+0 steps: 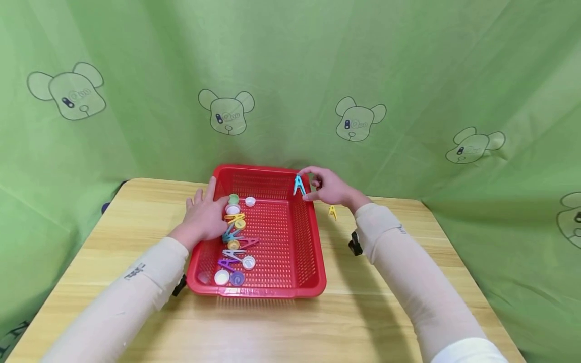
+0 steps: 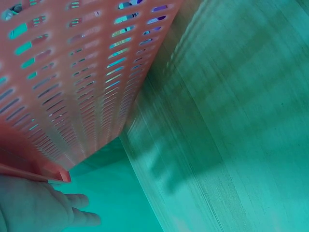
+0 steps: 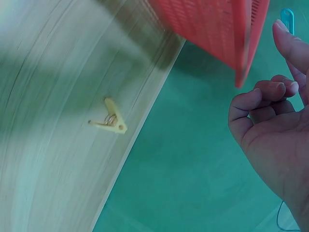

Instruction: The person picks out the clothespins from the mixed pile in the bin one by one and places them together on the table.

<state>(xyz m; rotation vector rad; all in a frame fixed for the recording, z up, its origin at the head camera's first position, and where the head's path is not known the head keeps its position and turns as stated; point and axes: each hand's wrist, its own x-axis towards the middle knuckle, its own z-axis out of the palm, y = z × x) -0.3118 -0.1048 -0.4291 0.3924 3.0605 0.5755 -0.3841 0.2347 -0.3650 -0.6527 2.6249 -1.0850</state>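
Observation:
My left hand point(image 1: 203, 218) lies over the left rim of a red plastic basket point(image 1: 258, 292). Its fingers are fairly straight outside the rim, and the thumb reaches inside beside a green bottle cap point(image 1: 233, 198). In the left wrist view, straight fingers point(image 2: 86, 219) extend past the basket's rim. Over the basket's back right corner, my right hand point(image 1: 330, 187) pinches a light-blue clothespin point(image 1: 298, 185) between thumb and forefinger. The other fingers curl inward. Part of that clothespin point(image 3: 287, 20) shows beyond the thumb in the right wrist view.
Along the basket's left side lie several caps and clothespins, including a purple clothespin point(image 1: 228, 264), a pink clothespin point(image 1: 249, 243) and a white cap point(image 1: 222, 277). A yellow clothespin point(image 1: 333, 212) lies on the wooden table point(image 1: 381, 282) right of the basket. Green curtain point(image 1: 290, 65) hangs behind.

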